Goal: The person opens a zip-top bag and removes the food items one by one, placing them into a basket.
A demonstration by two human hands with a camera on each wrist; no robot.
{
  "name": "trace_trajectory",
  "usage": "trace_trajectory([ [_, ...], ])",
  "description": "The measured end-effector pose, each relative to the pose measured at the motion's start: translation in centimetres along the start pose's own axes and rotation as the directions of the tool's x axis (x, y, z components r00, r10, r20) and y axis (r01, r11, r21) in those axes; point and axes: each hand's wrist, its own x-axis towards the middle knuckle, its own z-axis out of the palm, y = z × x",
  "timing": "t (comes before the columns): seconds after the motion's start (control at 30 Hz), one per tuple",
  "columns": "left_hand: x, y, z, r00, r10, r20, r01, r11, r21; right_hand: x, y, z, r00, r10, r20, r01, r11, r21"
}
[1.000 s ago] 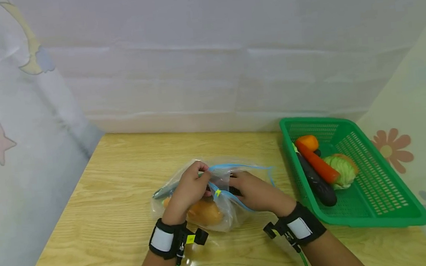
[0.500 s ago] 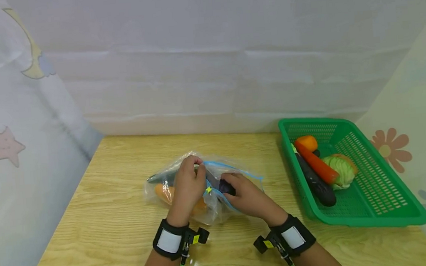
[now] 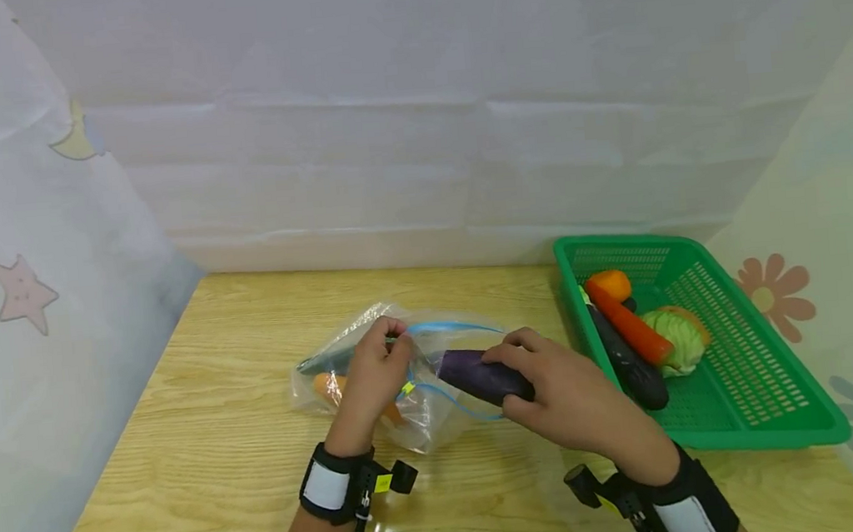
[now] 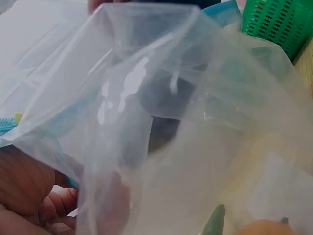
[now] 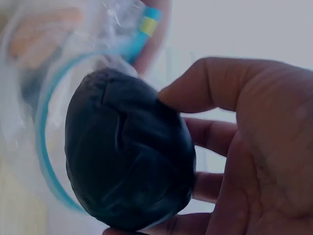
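In the head view my right hand (image 3: pixel 567 388) grips a dark purple eggplant (image 3: pixel 484 377) by its wide end. Its narrower end points left, at the mouth of a clear zip bag (image 3: pixel 427 424) with a blue seal. Up close in the right wrist view, the eggplant (image 5: pixel 129 152) lies between thumb and fingers, beside the blue seal. My left hand (image 3: pixel 371 379) pinches the bag near the seal. Through the plastic I make out a long dark green thing (image 3: pixel 329 361) and an orange thing (image 3: pixel 326 385), partly hidden. Clear plastic (image 4: pixel 171 186) fills most of the left wrist view.
At the right stands a green basket (image 3: pixel 771 435) with another eggplant (image 3: pixel 633 367), a long red vegetable (image 3: pixel 630 321), an orange one (image 3: pixel 612 283) and a leafy green head (image 3: pixel 674 338). The wooden table (image 3: pixel 208 450) meets a white cloth wall behind.
My right hand has come out of the bag's mouth and moved right with the eggplant, which now shows along its length. The left hand has stayed at the bag's edge.
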Motion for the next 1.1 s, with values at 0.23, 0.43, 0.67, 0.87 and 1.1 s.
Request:
trace_trajectory([
  [0.23,0.5,-0.6,-0.5,0.99,-0.112,0.09,0.139,0.907,-0.398,-3.1,2.9,-3.7,0.995,-0.018,-0.097,0.023,0.998,0.052],
  [0.43,0.4,-0.3,-0.7,0.984,-0.12,0.131,0.163,0.897,-0.411,-4.9,7.8,-6.8,0.957,0.188,-0.223,-0.194,0.981,-0.003],
  [0.67,-0.1,-0.6,-1.4,0.975,-0.125,0.183,0.191,0.894,-0.406,-4.7,16.1,-7.9,0.874,0.464,-0.141,-0.469,0.883,0.005],
  [0.87,-0.5,-0.3,-1.9,0.971,-0.115,0.21,0.187,0.912,-0.364,-4.8,19.5,-6.7,0.863,0.5,-0.074,-0.502,0.865,-0.005],
  [1.1,-0.7,0.2,-1.8,0.972,-0.099,0.212,0.169,0.922,-0.347,-3.9,20.2,-6.0,0.886,0.464,-0.031,-0.464,0.885,-0.025],
])
